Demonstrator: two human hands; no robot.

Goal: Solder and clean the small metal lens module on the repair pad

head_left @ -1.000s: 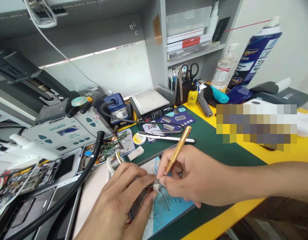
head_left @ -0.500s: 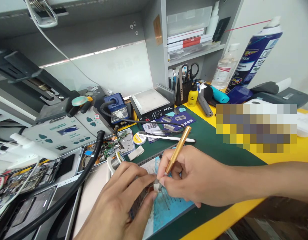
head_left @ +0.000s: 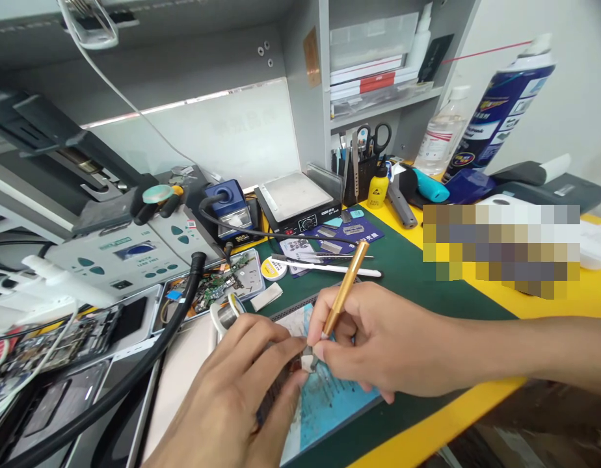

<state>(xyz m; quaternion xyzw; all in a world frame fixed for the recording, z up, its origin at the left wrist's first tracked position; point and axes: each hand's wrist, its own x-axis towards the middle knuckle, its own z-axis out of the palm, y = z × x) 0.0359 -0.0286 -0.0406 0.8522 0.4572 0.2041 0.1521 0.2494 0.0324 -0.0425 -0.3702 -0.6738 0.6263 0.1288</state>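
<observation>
Head view: a small dark board point(head_left: 281, 383) lies on the blue mat point(head_left: 330, 406), right under both hands, its long axis running from lower left up to the right. Left hand point(head_left: 232, 403) is pinched on the board's edges, holding it down. Right hand point(head_left: 378, 348) is closed on a gold tool point(head_left: 344, 289), pen-style, tip touching the board's upper end where the fingertips meet, so both hands are on it. A solder spool point(head_left: 226, 314) sits just beyond the left fingers. Against half a second ago, barely anything differs; the tool leans a touch steeper.
</observation>
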